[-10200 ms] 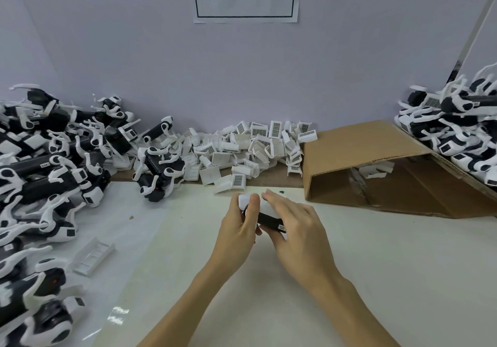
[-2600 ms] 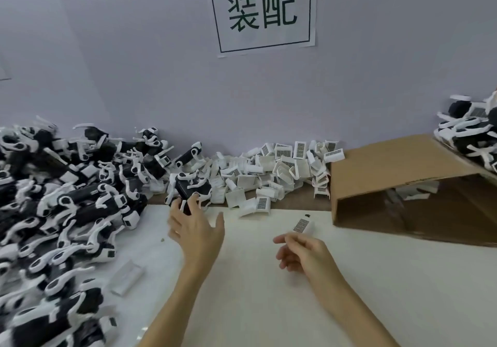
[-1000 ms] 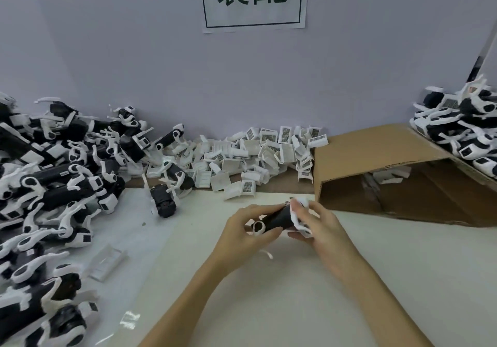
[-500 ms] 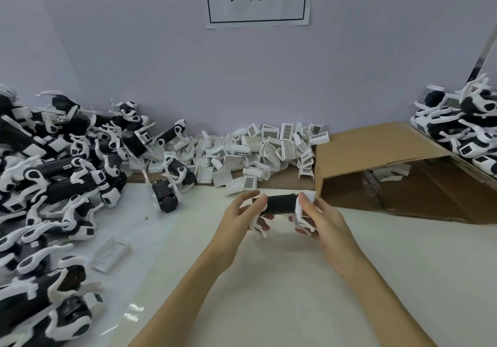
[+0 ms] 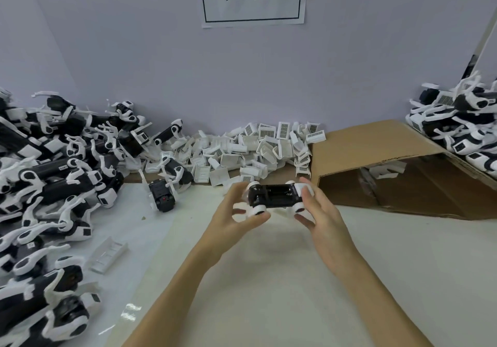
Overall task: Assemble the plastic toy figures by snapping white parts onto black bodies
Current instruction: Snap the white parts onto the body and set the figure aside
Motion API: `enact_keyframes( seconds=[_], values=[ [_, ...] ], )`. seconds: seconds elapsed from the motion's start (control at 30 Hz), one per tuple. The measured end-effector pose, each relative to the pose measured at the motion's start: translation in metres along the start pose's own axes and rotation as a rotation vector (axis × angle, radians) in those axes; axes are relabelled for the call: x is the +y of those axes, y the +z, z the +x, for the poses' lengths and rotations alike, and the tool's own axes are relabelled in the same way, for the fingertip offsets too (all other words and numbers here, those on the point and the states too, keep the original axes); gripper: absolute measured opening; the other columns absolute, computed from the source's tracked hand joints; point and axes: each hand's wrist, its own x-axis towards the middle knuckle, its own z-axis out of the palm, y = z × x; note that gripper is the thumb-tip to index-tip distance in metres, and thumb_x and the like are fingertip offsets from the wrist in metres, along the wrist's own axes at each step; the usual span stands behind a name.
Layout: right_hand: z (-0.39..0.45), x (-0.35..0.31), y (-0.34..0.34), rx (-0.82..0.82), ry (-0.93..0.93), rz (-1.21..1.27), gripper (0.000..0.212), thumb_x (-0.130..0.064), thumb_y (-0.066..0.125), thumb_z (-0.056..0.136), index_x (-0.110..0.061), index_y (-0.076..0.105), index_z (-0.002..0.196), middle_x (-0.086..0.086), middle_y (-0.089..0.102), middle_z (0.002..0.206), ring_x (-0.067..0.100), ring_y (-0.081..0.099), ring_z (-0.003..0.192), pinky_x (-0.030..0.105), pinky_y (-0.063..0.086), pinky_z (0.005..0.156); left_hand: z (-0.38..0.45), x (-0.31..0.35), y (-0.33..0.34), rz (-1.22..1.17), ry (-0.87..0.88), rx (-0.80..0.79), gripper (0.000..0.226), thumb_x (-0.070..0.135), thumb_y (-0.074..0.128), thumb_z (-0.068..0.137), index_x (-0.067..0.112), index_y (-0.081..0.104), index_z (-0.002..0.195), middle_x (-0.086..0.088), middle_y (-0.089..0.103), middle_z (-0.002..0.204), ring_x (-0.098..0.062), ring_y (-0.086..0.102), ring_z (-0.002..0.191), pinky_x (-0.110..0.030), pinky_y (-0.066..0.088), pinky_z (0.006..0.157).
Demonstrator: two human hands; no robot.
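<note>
A black toy body (image 5: 274, 195) with white round joints at its corners hangs lengthwise above the table between my two hands, its open underside facing me. My left hand (image 5: 236, 212) grips its left end with curled fingers and thumb. My right hand (image 5: 320, 212) holds the right end, fingers curled round a white part there. A heap of loose white barcode-labelled parts (image 5: 255, 150) lies against the wall behind the hands.
A big pile of black-and-white figures (image 5: 48, 185) fills the left side, one loose black body (image 5: 162, 198) near its edge. A white part (image 5: 107, 254) lies alone at left. An open cardboard box (image 5: 390, 169) lies on its side at right, more figures (image 5: 462, 126) beyond it.
Both hands have turned the body so that its open underside now faces me, and raised it slightly. My right hand's white part sits at the body's right end.
</note>
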Motion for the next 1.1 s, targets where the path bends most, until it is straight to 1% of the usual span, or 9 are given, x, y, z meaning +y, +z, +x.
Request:
enact_keyframes(
  seconds=[0.13, 0.23, 0.33, 0.47, 0.57, 0.67, 0.77, 0.97, 1.1],
  values=[
    [-0.001, -0.006, -0.003, 0.018, 0.185, 0.061, 0.068, -0.076, 0.056, 0.082, -0.04, 0.06, 0.139, 0.016, 0.073, 0.124, 0.04, 0.074, 0.103, 0.035, 0.061, 0.082, 0.002, -0.005, -0.005, 0.265, 0.239, 0.023, 0.082, 0.035, 0.092, 0.085, 0.049, 0.048, 0.153, 0.024, 0.042, 0.162, -0.008, 0.039, 0.149, -0.032, 0.039, 0.116],
    [-0.002, -0.008, -0.004, 0.008, 0.356, 0.163, 0.064, -0.074, 0.058, 0.085, -0.029, 0.06, 0.131, 0.025, 0.076, 0.107, 0.036, 0.076, 0.083, 0.032, 0.062, 0.064, 0.005, -0.006, -0.01, 0.517, 0.462, 0.121, 0.081, 0.027, 0.091, 0.085, 0.045, 0.053, 0.153, 0.013, 0.033, 0.168, -0.022, 0.037, 0.151, -0.035, 0.04, 0.119],
    [-0.002, -0.001, 0.003, 0.104, 0.323, 0.202, 0.05, -0.055, 0.068, 0.092, -0.014, 0.068, 0.121, 0.024, 0.076, 0.092, 0.033, 0.076, 0.08, 0.034, 0.063, 0.069, 0.005, -0.008, -0.008, 0.653, 0.557, 0.182, 0.085, 0.029, 0.09, 0.086, 0.043, 0.047, 0.159, 0.007, 0.033, 0.166, -0.023, 0.041, 0.148, -0.037, 0.044, 0.117],
    [0.0, 0.004, 0.004, 0.161, 0.23, 0.303, 0.03, -0.028, 0.068, 0.1, -0.001, 0.068, 0.113, 0.025, 0.075, 0.106, 0.035, 0.075, 0.093, 0.04, 0.062, 0.089, 0.001, -0.005, 0.0, 0.31, 0.078, 0.071, 0.101, 0.038, 0.088, 0.089, 0.059, 0.021, 0.161, 0.017, 0.062, 0.138, -0.009, 0.07, 0.109, -0.027, 0.061, 0.088],
    [0.001, 0.005, 0.003, 0.153, 0.181, 0.208, 0.019, -0.02, 0.063, 0.101, -0.004, 0.068, 0.112, 0.02, 0.072, 0.118, 0.031, 0.075, 0.099, 0.039, 0.061, 0.092, 0.002, -0.004, 0.001, -0.032, -0.203, -0.176, 0.089, 0.034, 0.093, 0.083, 0.037, 0.038, 0.154, 0.004, 0.076, 0.123, -0.02, 0.077, 0.102, -0.033, 0.061, 0.09],
    [0.0, 0.004, 0.003, 0.091, 0.197, 0.102, 0.032, -0.027, 0.068, 0.098, -0.018, 0.067, 0.129, 0.014, 0.071, 0.12, 0.022, 0.075, 0.103, 0.036, 0.061, 0.085, 0.001, -0.004, 0.007, -0.123, -0.221, -0.152, 0.068, 0.05, 0.09, 0.08, 0.026, 0.06, 0.136, -0.001, 0.076, 0.124, -0.025, 0.077, 0.109, -0.051, 0.056, 0.107],
    [-0.002, 0.004, 0.004, 0.044, 0.18, 0.002, 0.058, -0.052, 0.081, 0.077, -0.025, 0.07, 0.127, 0.01, 0.071, 0.121, 0.016, 0.074, 0.105, 0.036, 0.063, 0.087, 0.002, -0.002, 0.009, -0.165, -0.252, 0.013, 0.055, 0.062, 0.083, 0.077, 0.03, 0.073, 0.121, -0.004, 0.08, 0.112, -0.027, 0.079, 0.096, -0.053, 0.054, 0.109],
    [-0.006, 0.007, 0.012, 0.095, 0.096, -0.168, 0.069, -0.071, 0.074, 0.072, -0.016, 0.074, 0.112, 0.005, 0.078, 0.106, 0.019, 0.079, 0.089, 0.03, 0.063, 0.078, 0.003, 0.005, 0.007, -0.272, -0.192, 0.2, 0.074, 0.075, 0.08, 0.071, 0.006, 0.076, 0.099, -0.017, 0.078, 0.082, -0.031, 0.071, 0.064, -0.036, 0.056, 0.058],
    [-0.007, 0.006, 0.011, 0.133, 0.109, -0.181, 0.068, -0.075, 0.069, 0.074, -0.015, 0.077, 0.102, -0.001, 0.079, 0.094, 0.015, 0.078, 0.089, 0.022, 0.06, 0.075, 0.003, 0.01, 0.008, -0.22, -0.209, 0.204, 0.069, 0.08, 0.074, 0.071, 0.013, 0.077, 0.088, -0.011, 0.076, 0.074, -0.032, 0.072, 0.058, -0.029, 0.056, 0.052]
  ],
)
